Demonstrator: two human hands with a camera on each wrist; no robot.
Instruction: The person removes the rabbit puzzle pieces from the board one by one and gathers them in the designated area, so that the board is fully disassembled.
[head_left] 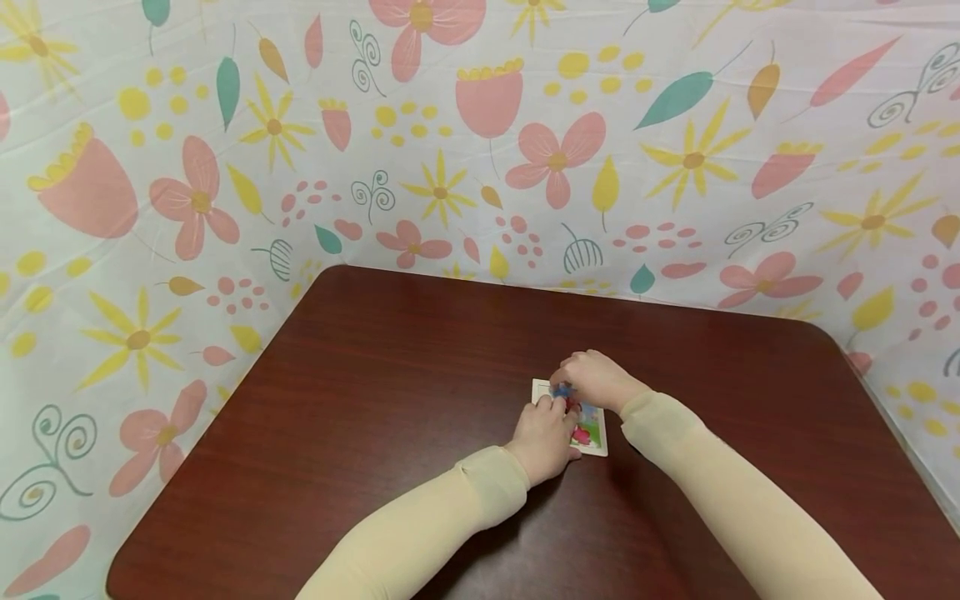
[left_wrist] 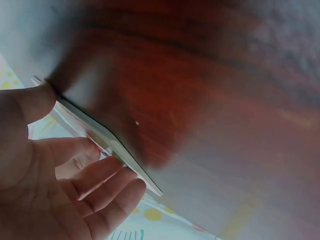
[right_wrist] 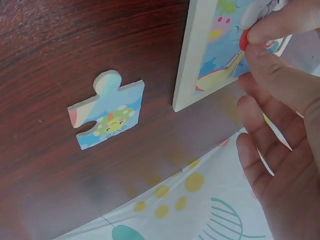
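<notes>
The puzzle board lies on the table, between the two hands; it looks light and stiff, likely wood or pressed fibre, and should slide easily, so its raised pale rim seems the best hold. The left hand grips its left side, thumb at the near edge and fingertips over the picture. The right hand reaches in from the right, thumb and forefinger pinching a picture piece, though the fingers cover too much to tell whether it is seated. A loose piece lies flat apart from the board: thin, smooth-faced, with a round knob and a notch, best pinched by its edges. The tabletop is glossy, dark red-brown and wood-grained.
</notes>
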